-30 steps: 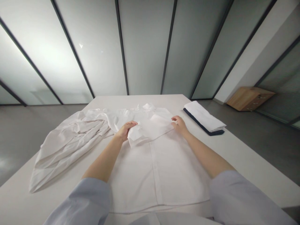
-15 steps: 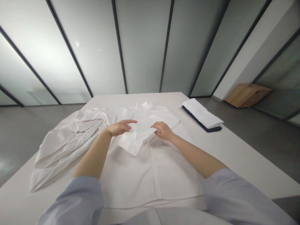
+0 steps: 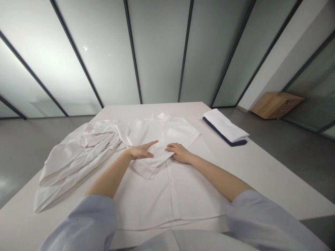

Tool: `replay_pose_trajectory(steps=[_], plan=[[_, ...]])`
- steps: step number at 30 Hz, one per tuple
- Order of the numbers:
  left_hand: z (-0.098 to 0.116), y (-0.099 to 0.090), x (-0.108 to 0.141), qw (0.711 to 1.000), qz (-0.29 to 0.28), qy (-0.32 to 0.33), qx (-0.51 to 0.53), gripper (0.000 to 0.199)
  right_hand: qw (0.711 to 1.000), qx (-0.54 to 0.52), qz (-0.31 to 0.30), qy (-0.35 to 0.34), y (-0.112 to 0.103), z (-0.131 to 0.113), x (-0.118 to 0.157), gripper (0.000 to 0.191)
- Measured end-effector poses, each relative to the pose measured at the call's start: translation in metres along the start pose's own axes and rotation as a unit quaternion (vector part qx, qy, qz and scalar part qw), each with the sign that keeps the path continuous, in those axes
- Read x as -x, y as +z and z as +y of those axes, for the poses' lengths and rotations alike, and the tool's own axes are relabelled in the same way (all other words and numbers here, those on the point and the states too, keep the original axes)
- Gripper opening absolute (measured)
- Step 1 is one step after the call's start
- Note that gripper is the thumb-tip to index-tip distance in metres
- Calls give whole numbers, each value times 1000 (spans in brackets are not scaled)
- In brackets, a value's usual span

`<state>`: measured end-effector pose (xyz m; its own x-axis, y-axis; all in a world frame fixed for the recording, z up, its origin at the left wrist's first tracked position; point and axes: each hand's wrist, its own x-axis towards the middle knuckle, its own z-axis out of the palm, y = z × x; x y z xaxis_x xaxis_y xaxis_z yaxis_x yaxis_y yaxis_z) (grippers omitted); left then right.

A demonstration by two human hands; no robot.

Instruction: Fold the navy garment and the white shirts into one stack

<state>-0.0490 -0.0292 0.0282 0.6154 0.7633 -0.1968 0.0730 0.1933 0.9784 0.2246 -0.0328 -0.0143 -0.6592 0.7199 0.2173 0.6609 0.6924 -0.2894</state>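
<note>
A white shirt lies spread on the table, front placket up and hem toward me. One of its sleeves is folded across the middle, with a rumpled cuff end near my left hand. My left hand is open over that folded sleeve, index finger stretched to the right and thumb apart. On the sleeve's right part rests my right hand, fingers extended over the cloth and palm down. The collar is at the shirt's far end.
A crumpled heap of white cloth covers the left side of the table. At the right, a folded white cloth lies on a folded navy cloth. A wooden cabinet stands on the floor beyond.
Both hands have come down and nearer to me. The sleeve that my right hand pinched and lifted now lies on the shirt, and that hand has flattened onto it.
</note>
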Motion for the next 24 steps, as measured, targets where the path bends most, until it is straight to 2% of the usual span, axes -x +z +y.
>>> replay_pose_trajectory(steps=[2,4,7,9,11,13,14,16,18,19,21,24], plan=[[7,9,11,998,-38,-10,55,86,1000,-28,1,0,-1,4,-3,42],[10,10,18,995,-59,-21,80,84,998,-68,-11,-12,-5,5,-4,41],[4,-4,17,996,-60,-68,10,65,995,-83,-48,-15,-14,2,0,38],[-2,-19,10,994,15,-77,-72,47,994,-70,-89,0,-18,-2,4,52],[-6,-29,-2,980,144,-23,-138,32,987,-87,-133,9,-20,-5,6,61],[-9,-30,-15,952,237,52,-185,26,981,-130,-143,16,-23,-6,3,50],[-10,-27,-23,941,254,83,-208,26,982,-141,-119,26,-24,-5,0,46],[-13,-15,-37,928,246,120,-252,26,991,-112,-37,61,-24,-1,-8,47],[-17,-3,-49,921,224,134,-288,30,993,-29,29,113,-21,4,-14,53],[-20,3,-54,918,217,135,-303,33,989,12,35,143,-19,6,-16,56],[-27,8,-60,909,211,129,-336,40,979,67,3,195,-12,10,-17,61],[-35,7,-62,896,205,120,-375,50,971,94,-47,215,-1,16,-14,64]])
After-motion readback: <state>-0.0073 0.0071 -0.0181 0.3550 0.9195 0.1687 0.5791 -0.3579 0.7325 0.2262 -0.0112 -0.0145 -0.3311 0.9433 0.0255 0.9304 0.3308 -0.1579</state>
